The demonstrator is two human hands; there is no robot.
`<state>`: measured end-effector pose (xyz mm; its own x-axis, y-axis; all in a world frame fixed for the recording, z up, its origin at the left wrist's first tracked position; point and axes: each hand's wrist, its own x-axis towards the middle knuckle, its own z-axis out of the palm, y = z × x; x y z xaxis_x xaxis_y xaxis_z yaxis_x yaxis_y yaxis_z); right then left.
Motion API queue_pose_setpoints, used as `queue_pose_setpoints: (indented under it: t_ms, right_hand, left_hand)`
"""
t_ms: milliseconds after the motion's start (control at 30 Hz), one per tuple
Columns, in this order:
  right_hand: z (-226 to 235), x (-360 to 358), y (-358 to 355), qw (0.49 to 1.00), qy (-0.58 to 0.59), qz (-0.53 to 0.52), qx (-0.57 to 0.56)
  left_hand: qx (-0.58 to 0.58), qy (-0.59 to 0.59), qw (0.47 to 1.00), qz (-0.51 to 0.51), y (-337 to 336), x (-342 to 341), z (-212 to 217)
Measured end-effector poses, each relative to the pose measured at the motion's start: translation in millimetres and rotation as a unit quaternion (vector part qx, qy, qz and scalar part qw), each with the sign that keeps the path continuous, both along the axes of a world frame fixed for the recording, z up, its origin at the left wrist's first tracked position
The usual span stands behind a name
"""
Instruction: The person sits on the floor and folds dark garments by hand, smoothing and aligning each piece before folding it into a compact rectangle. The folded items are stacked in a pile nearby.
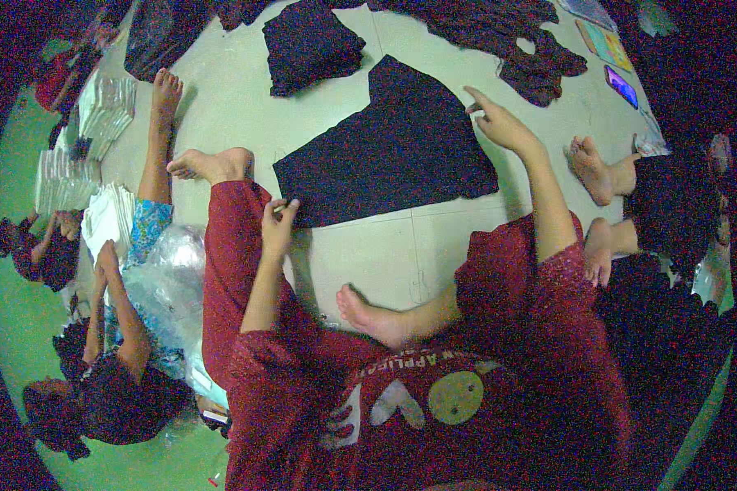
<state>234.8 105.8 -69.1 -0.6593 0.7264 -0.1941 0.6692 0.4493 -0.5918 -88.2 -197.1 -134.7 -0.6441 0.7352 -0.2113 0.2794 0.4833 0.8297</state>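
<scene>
A dark cut piece of fabric lies flat on the pale floor between my legs. My left hand pinches its near left corner, beside my left knee. My right hand rests at the cloth's far right edge, index finger stretched out and the other fingers loose, holding nothing. I sit on the floor in dark red clothes, my right foot tucked in front of me and my left foot stretched out.
More dark fabric pieces lie further out on the floor. Stacks of white folded items stand at the left. A person in blue sits at my left beside clear plastic. Another person's bare feet are at the right; a phone lies nearby.
</scene>
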Motion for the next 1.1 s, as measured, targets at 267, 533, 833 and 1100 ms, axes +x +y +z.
queue_pose_setpoints:
  t_ms: [267, 533, 833, 1100]
  right_hand:
    - [-15.7, -2.0, -63.8, 0.999, 0.017, 0.044, 0.004]
    - [-50.8, 17.6, -83.7, 0.992, -0.093, 0.084, 0.033]
    - [-48.6, 25.7, -52.8, 0.995, -0.004, 0.052, -0.083]
    - [-39.7, 39.1, -29.8, 0.988, 0.086, -0.059, -0.111]
  left_hand:
    - [-0.028, 0.248, 0.956, 0.155, 15.1, 65.4, -5.2]
    - [-0.093, 0.438, 0.893, 0.042, -12.6, 33.2, -13.4]
    - [0.213, 0.334, 0.902, -0.170, 52.3, 116.9, 4.9]
    - [0.104, 0.311, 0.802, -0.500, 109.9, 258.9, -6.8]
